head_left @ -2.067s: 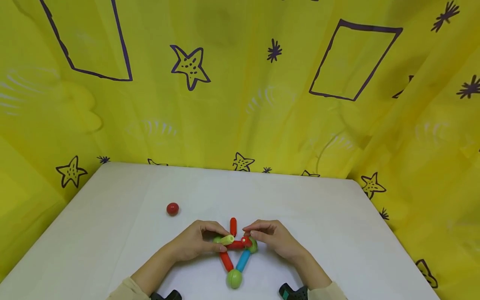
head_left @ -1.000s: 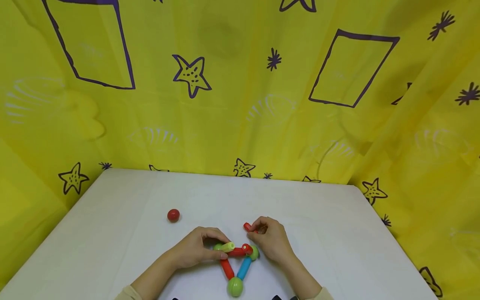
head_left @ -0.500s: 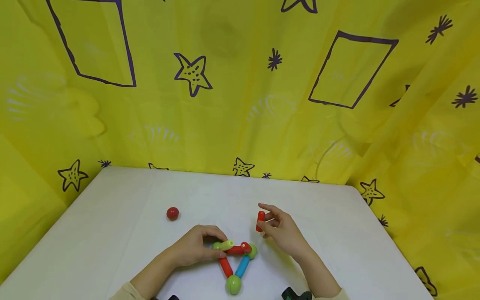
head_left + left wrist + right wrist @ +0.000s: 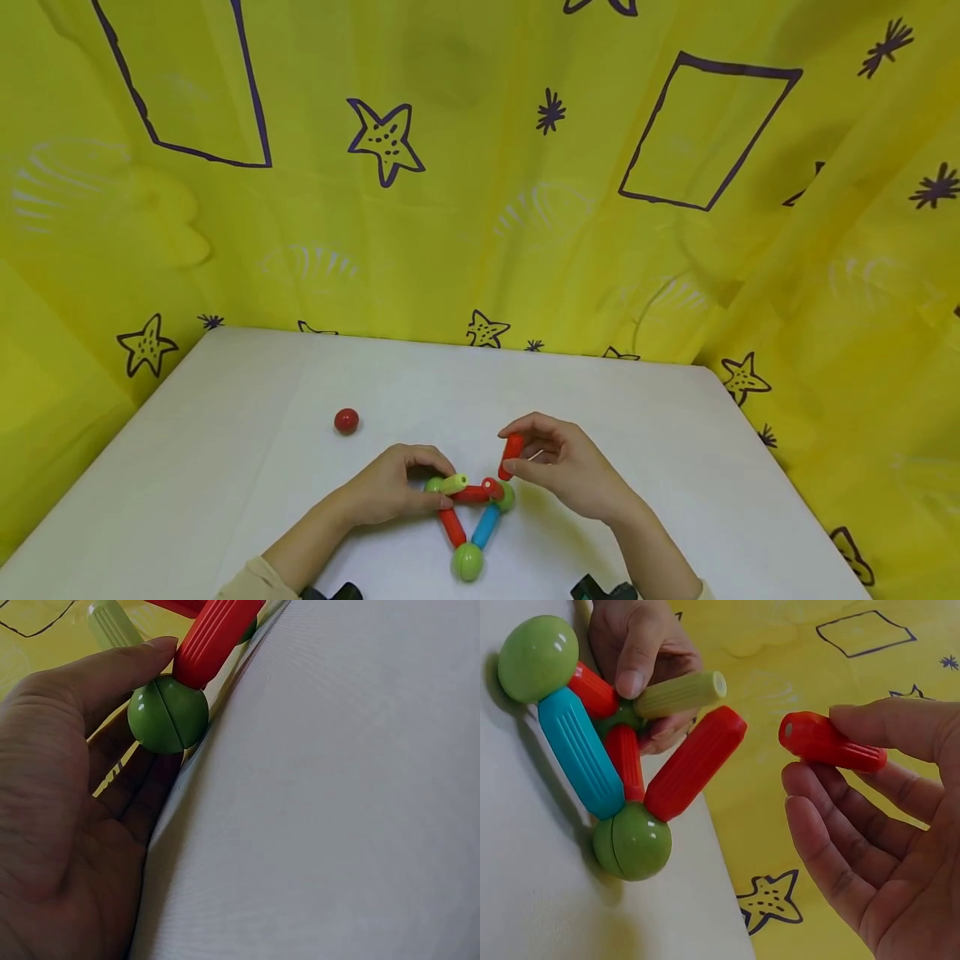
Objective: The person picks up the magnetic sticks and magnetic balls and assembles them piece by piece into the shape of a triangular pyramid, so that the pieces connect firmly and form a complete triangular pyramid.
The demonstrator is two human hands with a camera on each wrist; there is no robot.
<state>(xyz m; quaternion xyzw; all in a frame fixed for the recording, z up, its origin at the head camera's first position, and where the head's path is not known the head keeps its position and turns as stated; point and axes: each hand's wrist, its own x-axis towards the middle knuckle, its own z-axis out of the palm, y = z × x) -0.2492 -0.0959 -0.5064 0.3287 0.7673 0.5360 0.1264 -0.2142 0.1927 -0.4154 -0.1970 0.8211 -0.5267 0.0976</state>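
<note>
A flat triangle of toy building rods joined by green balls lies on the table. Its sides are a blue rod (image 4: 579,754) and two red ones. My left hand (image 4: 390,492) grips the left green ball (image 4: 166,716) between thumb and fingers. From that ball a yellow-green rod (image 4: 681,695) slants upward, and another red rod (image 4: 697,765) rises from the right green ball (image 4: 634,840). Above and behind that right corner, my right hand (image 4: 562,462) pinches a loose red rod (image 4: 832,742), one end facing the raised rod's tip with a gap between.
A red ball (image 4: 346,421) sits at the back left of the white table (image 4: 615,400). The triangle's third green ball (image 4: 467,562) points toward me. Yellow printed cloth (image 4: 450,250) closes off the back and sides. Dark wrist devices (image 4: 600,588) show at the bottom edge.
My right hand has picked up the red rod that lay behind the triangle, lifted it and swung it right, then back left toward the right corner. My left hand has kept its grip.
</note>
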